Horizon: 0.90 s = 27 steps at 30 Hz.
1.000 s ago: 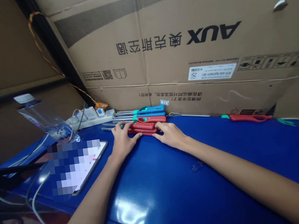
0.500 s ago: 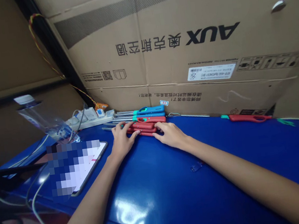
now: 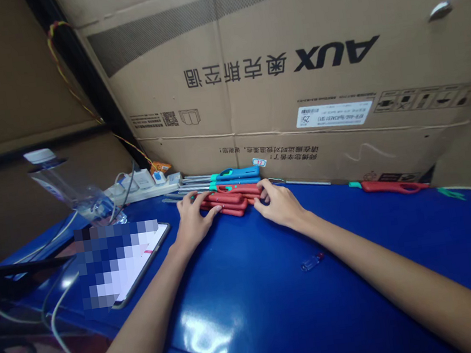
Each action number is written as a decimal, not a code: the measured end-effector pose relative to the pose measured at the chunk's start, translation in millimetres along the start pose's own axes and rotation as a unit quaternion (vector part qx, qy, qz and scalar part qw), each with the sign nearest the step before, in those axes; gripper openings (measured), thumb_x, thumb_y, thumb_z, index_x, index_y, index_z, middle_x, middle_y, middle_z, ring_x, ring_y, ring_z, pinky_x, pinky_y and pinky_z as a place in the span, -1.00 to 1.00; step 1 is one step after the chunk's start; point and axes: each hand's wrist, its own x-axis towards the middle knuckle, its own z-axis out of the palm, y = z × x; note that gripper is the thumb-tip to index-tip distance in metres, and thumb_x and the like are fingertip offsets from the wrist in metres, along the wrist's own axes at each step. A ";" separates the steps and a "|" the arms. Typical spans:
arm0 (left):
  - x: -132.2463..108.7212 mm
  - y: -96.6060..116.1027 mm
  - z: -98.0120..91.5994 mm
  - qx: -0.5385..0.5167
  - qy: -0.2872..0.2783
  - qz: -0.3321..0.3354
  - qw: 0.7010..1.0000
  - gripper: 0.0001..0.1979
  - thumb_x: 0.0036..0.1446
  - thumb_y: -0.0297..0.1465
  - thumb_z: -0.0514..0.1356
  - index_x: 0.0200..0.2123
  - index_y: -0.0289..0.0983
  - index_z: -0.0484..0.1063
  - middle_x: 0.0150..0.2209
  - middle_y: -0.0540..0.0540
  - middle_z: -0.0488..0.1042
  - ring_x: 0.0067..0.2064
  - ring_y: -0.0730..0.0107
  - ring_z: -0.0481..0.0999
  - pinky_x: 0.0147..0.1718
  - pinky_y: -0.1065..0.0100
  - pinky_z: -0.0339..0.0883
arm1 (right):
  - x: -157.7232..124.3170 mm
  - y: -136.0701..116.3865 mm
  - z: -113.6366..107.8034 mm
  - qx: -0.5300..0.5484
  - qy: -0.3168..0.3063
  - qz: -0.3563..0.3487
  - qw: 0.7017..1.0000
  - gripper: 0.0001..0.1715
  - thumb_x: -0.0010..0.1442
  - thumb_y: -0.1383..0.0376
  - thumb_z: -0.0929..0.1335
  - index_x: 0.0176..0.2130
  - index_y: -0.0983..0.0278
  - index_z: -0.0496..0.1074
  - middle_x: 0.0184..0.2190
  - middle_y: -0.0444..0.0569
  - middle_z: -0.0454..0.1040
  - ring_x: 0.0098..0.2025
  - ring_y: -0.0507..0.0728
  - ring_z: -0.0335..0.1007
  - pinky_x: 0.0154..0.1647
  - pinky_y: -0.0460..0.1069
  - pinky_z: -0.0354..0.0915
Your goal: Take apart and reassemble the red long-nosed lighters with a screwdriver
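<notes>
Head view: left hand [image 3: 191, 220] and right hand [image 3: 280, 205], fingers extended flat, press stacked lighters [image 3: 239, 188] lying crosswise, nozzles leftward.

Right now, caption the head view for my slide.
Left hand and right hand rest on red and blue lighters on a blue table by a cardboard box.

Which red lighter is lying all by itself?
The red lighter far to the right, beside the cardboard box. The others are bunched in a pile touched by the left hand and right hand.
</notes>
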 end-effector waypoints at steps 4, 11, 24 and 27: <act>0.5 -0.7 0.5 -0.002 -0.002 -0.004 1.000 -0.56 0.11 -0.16 0.27 0.03 -0.21 0.43 0.05 -0.25 0.30 0.12 -0.01 0.27 0.12 -0.02 0.17 | -1.0 -1.3 0.7 -0.007 -0.002 0.010 1.000 -0.63 0.13 0.28 0.32 -0.04 0.25 0.33 -0.33 -0.03 0.56 -0.38 0.12 0.47 -0.34 -0.03 0.29; -0.2 0.7 -1.1 -0.010 0.002 -0.008 1.000 -0.57 0.09 -0.19 0.29 0.02 -0.19 0.44 0.04 -0.23 0.29 0.12 -0.01 0.27 0.12 -0.02 0.18 | 0.4 2.3 1.6 -0.029 -0.011 0.010 0.999 -0.48 0.21 0.24 0.29 0.15 0.25 0.30 -0.27 0.02 0.58 -0.30 0.18 0.50 -0.28 0.00 0.31; -0.1 -0.4 -3.6 -0.019 -0.003 -0.017 1.000 -0.52 -0.01 -0.23 0.37 0.00 -0.18 0.43 0.04 -0.20 0.26 0.12 -0.02 0.27 0.13 -0.02 0.20 | -7.9 -6.1 -5.1 -0.029 -0.022 -0.037 0.999 -0.82 0.15 0.19 0.35 -0.27 0.26 0.36 -0.40 -0.06 0.51 -0.41 0.10 0.41 -0.37 -0.05 0.20; -0.3 -1.2 -3.5 -0.021 -0.001 -0.019 1.000 -0.53 0.00 -0.23 0.37 0.00 -0.17 0.42 0.05 -0.20 0.25 0.12 -0.02 0.27 0.12 -0.02 0.21 | -10.5 -11.2 -2.1 -0.016 -0.060 -0.086 0.994 -0.76 0.09 0.16 0.42 -0.31 0.24 0.36 -0.36 -0.09 0.53 -0.38 0.08 0.43 -0.36 -0.07 0.21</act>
